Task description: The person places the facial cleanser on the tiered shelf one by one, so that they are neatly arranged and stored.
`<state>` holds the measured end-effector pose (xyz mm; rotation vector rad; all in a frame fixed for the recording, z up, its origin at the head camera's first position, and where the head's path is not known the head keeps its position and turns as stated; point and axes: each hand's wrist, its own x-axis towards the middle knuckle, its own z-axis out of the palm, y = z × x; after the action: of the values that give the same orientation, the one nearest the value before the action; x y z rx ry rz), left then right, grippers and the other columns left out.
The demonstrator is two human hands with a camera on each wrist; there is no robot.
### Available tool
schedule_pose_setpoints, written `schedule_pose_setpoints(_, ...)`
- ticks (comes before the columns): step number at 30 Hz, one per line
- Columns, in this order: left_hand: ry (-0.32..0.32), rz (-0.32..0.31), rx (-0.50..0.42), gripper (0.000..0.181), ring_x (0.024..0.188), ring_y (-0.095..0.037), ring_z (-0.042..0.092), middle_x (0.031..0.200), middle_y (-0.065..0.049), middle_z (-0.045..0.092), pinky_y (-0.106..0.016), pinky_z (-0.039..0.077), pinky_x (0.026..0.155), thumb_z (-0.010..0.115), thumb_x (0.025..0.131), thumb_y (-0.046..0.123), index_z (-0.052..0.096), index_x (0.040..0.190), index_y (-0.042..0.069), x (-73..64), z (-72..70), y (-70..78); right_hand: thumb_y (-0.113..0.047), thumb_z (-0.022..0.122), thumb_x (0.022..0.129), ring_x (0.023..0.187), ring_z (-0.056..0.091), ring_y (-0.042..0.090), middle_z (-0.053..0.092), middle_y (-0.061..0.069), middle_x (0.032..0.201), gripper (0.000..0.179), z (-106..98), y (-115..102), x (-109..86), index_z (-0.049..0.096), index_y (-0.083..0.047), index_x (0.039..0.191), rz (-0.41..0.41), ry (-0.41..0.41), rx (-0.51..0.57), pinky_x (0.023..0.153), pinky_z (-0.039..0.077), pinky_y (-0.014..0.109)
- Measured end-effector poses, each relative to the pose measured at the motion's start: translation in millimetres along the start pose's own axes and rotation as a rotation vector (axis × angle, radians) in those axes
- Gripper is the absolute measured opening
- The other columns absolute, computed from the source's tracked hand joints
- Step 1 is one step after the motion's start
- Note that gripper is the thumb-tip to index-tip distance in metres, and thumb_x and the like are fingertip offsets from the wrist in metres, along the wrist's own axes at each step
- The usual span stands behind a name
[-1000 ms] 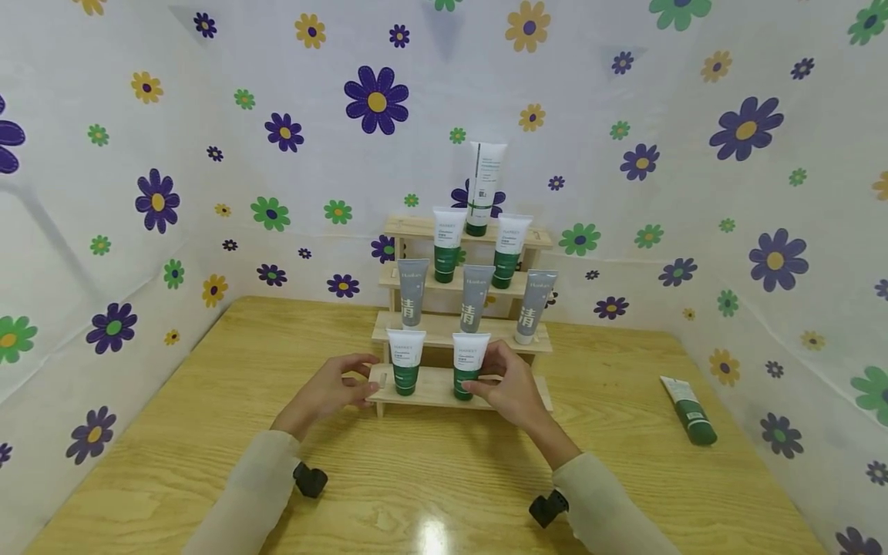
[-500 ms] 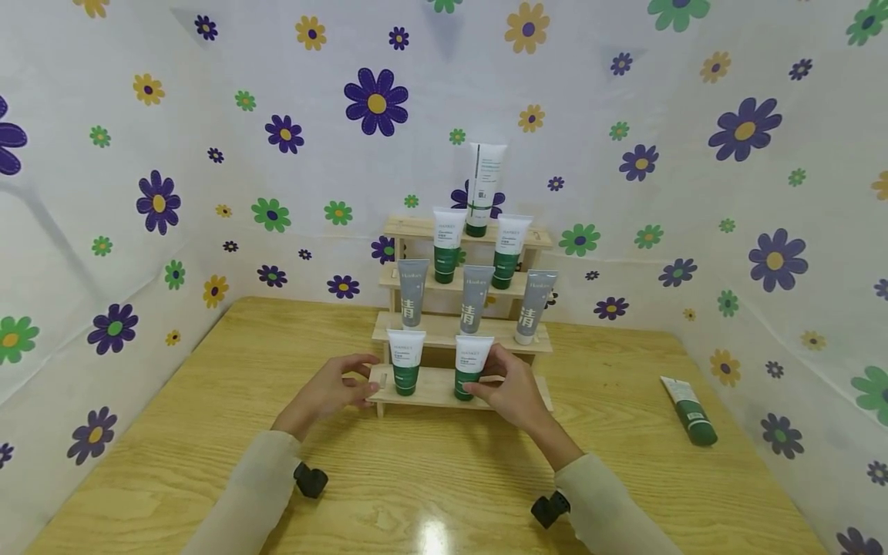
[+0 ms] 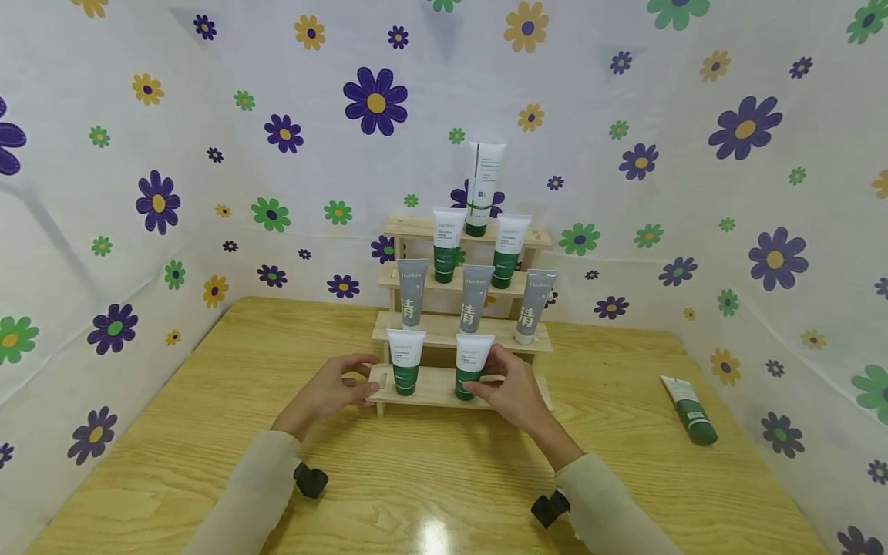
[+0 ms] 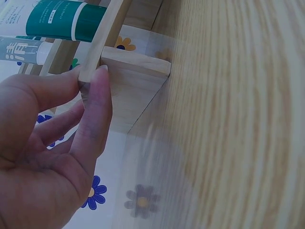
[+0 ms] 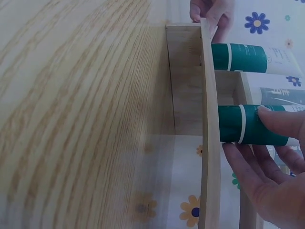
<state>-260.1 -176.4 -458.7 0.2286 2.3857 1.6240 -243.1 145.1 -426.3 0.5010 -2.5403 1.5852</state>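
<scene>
My right hand (image 3: 515, 390) holds a small white-and-green squeeze tube (image 3: 474, 356) upright on the lowest step of a tiered wooden stand (image 3: 435, 383). In the right wrist view, the thumb lies on the front of the tube and the fingers curl behind it. At the left end of that step, my left hand (image 3: 331, 389) pinches the board's edge, thumb above and a finger beneath, as the left wrist view shows. A matching tube (image 3: 405, 362) stands between the two hands on the same step.
Three grey tubes (image 3: 476, 299) fill the second step. Two white-and-green tubes (image 3: 509, 243) stand on the third, and a taller white tube (image 3: 486, 179) on top. Another tube (image 3: 690, 412) lies on the table (image 3: 610, 462) at the right. A flowered sheet (image 3: 291, 69) surrounds the table.
The tube in my right hand has shifted slightly to the right along the lowest step. My left hand keeps its place on the board.
</scene>
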Motion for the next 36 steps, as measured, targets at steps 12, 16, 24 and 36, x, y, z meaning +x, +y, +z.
schedule_pose_setpoints(12, 0.005, -0.008, 0.001, 0.051, 0.094, -0.019, 0.069, 0.130, -0.021, 0.056, -0.037, 0.066, 0.083, 0.069, 0.098, 0.008, 0.053, 0.147, 0.007, -0.2, 0.9, -0.2, -0.006, 0.084, 0.085, 0.106, 0.073, 0.034, 0.073, 0.018, 0.117, 0.048, -8, 3, -2.1, 0.062, -0.003, 0.128, -0.020, -0.056, -0.063, 0.094, 0.063, 0.045)
schedule_pose_setpoints(16, 0.018, -0.027, -0.005, 0.050, 0.095, -0.020, 0.070, 0.130, -0.020, 0.057, -0.036, 0.066, 0.082, 0.070, 0.098, 0.008, 0.054, 0.146, 0.010, 1.6, 1.2, 0.0, -0.006, 0.082, 0.087, 0.106, 0.073, 0.035, 0.071, 0.019, 0.119, 0.044, -23, 4, -4.4, 0.062, -0.003, 0.127, -0.022, -0.072, -0.078, 0.094, 0.063, 0.044)
schedule_pose_setpoints(24, 0.013, -0.024, 0.016, 0.050, 0.094, -0.020, 0.069, 0.132, -0.021, 0.056, -0.036, 0.066, 0.082, 0.070, 0.099, 0.011, 0.054, 0.146, 0.009, 0.4, 1.7, 2.9, -0.008, 0.077, 0.093, 0.101, 0.074, 0.032, 0.072, 0.019, 0.116, 0.032, -75, 1, -12.8, 0.064, -0.002, 0.122, -0.019, -0.047, -0.226, 0.085, 0.065, 0.039)
schedule_pose_setpoints(36, 0.008, -0.024, 0.015, 0.050, 0.096, -0.021, 0.070, 0.133, -0.021, 0.056, -0.036, 0.066, 0.082, 0.070, 0.098, 0.009, 0.054, 0.146, 0.009, 1.5, 1.4, 3.6, -0.012, 0.072, 0.095, 0.097, 0.073, 0.042, 0.071, 0.026, 0.112, 0.028, -160, 20, -27.8, 0.065, 0.003, 0.118, 0.098, 0.010, -0.599, 0.076, 0.063, 0.050)
